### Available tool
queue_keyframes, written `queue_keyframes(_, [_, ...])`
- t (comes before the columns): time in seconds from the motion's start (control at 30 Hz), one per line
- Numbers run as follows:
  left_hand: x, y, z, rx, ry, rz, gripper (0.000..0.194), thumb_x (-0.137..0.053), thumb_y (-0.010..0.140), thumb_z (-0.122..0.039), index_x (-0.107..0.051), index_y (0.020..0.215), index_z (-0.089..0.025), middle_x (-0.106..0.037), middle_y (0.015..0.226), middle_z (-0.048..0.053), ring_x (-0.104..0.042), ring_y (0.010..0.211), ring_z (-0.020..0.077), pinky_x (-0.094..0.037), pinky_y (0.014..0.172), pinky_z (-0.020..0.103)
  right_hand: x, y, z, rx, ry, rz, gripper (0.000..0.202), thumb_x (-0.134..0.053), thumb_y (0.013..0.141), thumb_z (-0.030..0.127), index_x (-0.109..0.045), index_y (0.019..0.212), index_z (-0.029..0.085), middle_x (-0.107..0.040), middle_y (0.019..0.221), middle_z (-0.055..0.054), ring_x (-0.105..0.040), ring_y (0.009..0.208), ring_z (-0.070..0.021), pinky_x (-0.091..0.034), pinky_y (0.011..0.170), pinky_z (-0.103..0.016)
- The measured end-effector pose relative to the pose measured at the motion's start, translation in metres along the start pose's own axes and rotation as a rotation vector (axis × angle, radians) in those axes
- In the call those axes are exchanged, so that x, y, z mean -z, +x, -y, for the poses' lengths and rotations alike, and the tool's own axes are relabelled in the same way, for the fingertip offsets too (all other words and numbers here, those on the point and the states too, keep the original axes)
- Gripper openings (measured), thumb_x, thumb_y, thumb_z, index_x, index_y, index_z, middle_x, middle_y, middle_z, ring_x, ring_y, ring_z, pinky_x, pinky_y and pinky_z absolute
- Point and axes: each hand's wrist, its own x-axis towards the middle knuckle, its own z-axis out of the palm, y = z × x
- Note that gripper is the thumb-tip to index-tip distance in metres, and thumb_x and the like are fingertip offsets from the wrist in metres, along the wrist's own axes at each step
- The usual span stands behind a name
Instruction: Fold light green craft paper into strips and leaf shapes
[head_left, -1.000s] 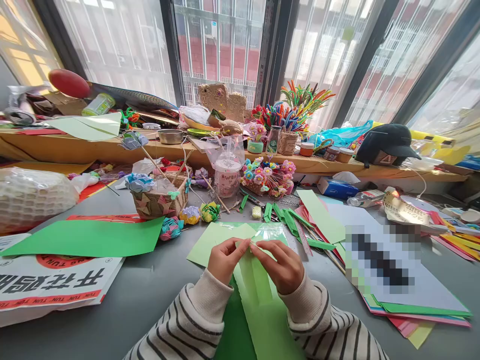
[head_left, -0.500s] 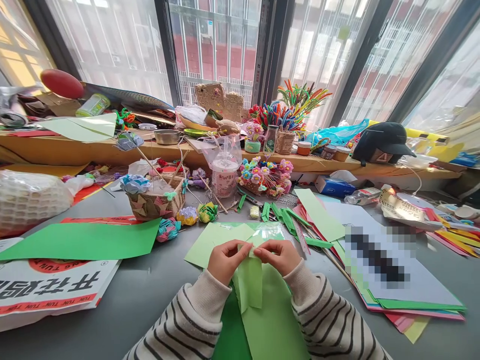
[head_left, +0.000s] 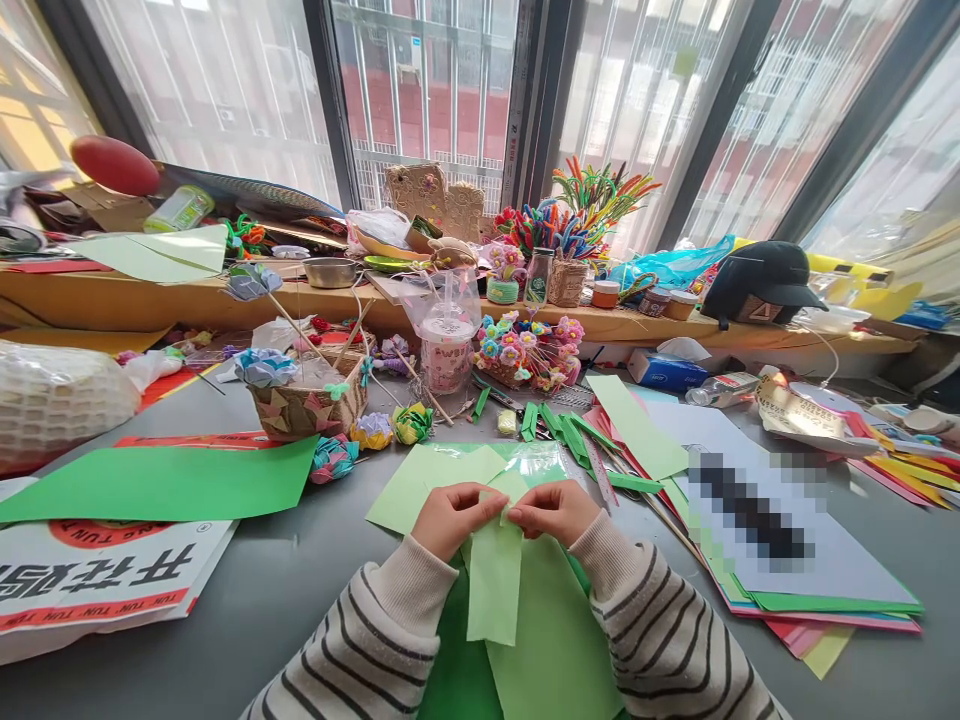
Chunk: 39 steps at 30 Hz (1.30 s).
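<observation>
Green paper, pale and cut to a narrow strip (head_left: 493, 590), hangs from both hands above a larger light-green sheet (head_left: 559, 630) and a darker green sheet (head_left: 459, 655) on the grey table (head_left: 300, 610). The left hand (head_left: 450, 518) pinches the strip's upper end between thumb and forefinger; the right hand (head_left: 556, 512) has its thumb and forefinger pressed together at the same end, close to the left fingertips. Such a narrow grip suits thin paper: light, even pressure from both sides should spare it a skewed crease, while a hard tug could tear or wrinkle it. Matching the edges before pressing would help (whether they line up is hidden by the fingers).
</observation>
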Motion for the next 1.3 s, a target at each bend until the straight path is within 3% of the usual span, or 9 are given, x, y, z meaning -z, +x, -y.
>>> queue_keyframes(0.2, [0.001,0.004,0.008,0.011,-0.122,0.081,0.031,-0.066,0.047,-0.026,-0.057,0.072,-0.011,-0.061,0.064,0.004,-0.054,0.06,0.0149,-0.041,0.057,0.026,0.005,0.001,0.002,0.026,-0.022,-0.06,0.027,-0.062,0.051,0.038,-0.06,0.054,0.011,-0.051,0.042,0.002,-0.046,0.041,-0.0075,-0.04,0.045,-0.021])
queue_keyframes(0.3, [0.002,0.004,0.007,0.033,-0.121,0.113,0.036,-0.067,0.047,-0.024,-0.054,0.077,-0.011,-0.059,0.059,0.002,-0.054,0.057,0.0139,-0.041,0.054,0.025,0.005,0.001,0.002,0.024,-0.012,-0.063,0.027,-0.062,0.049,0.038,-0.059,0.053,0.011,-0.051,0.042,0.002,-0.046,0.041,-0.0073,-0.04,0.045,-0.021])
queue_keyframes(0.43, [0.003,0.002,0.004,0.027,-0.094,0.117,0.04,-0.067,0.047,-0.024,-0.051,0.082,-0.011,-0.049,0.043,-0.006,-0.047,0.044,0.0083,-0.036,0.045,0.02,0.003,0.002,0.001,0.027,0.014,-0.054,0.027,-0.063,0.048,0.038,-0.058,0.051,0.011,-0.05,0.041,0.003,-0.044,0.04,-0.0064,-0.039,0.043,-0.021])
queue_keyframes(0.7, [0.004,0.004,0.008,-0.005,-0.006,0.152,0.054,-0.068,0.044,-0.025,-0.042,0.09,-0.012,-0.035,0.037,-0.013,-0.031,0.035,0.0033,-0.021,0.038,0.016,0.002,0.002,0.001,0.039,0.015,-0.008,0.031,-0.061,0.05,0.041,-0.058,0.055,0.011,-0.048,0.042,0.003,-0.041,0.04,-0.0057,-0.036,0.043,-0.02])
queue_keyframes(0.93, [0.003,0.004,0.009,0.004,0.033,0.166,0.056,-0.065,0.049,-0.027,-0.037,0.094,-0.013,-0.039,0.039,-0.012,-0.029,0.033,0.0026,-0.018,0.037,0.016,-0.001,0.001,0.001,0.084,-0.124,-0.027,0.027,-0.058,0.056,0.038,-0.054,0.054,0.012,-0.044,0.041,0.004,-0.038,0.039,-0.0054,-0.031,0.04,-0.018])
queue_keyframes(1.07, [0.003,0.004,0.009,0.028,-0.024,0.184,0.059,-0.067,0.046,-0.026,-0.036,0.094,-0.014,-0.045,0.041,-0.01,-0.035,0.034,0.0038,-0.022,0.037,0.016,-0.003,0.001,-0.001,0.192,-0.333,-0.048,0.021,-0.053,0.063,0.033,-0.052,0.056,0.013,-0.042,0.043,0.004,-0.036,0.041,-0.0055,-0.029,0.04,-0.017])
queue_keyframes(1.3, [0.003,0.002,0.005,0.051,-0.106,0.195,0.056,-0.068,0.045,-0.022,-0.036,0.09,-0.016,-0.046,0.039,-0.012,-0.043,0.035,0.0056,-0.029,0.039,0.017,-0.011,0.001,0.002,0.573,-0.673,-0.156,0.027,-0.032,0.075,0.029,-0.044,0.055,0.015,-0.041,0.051,0.002,-0.037,0.047,-0.0081,-0.031,0.044,-0.019])
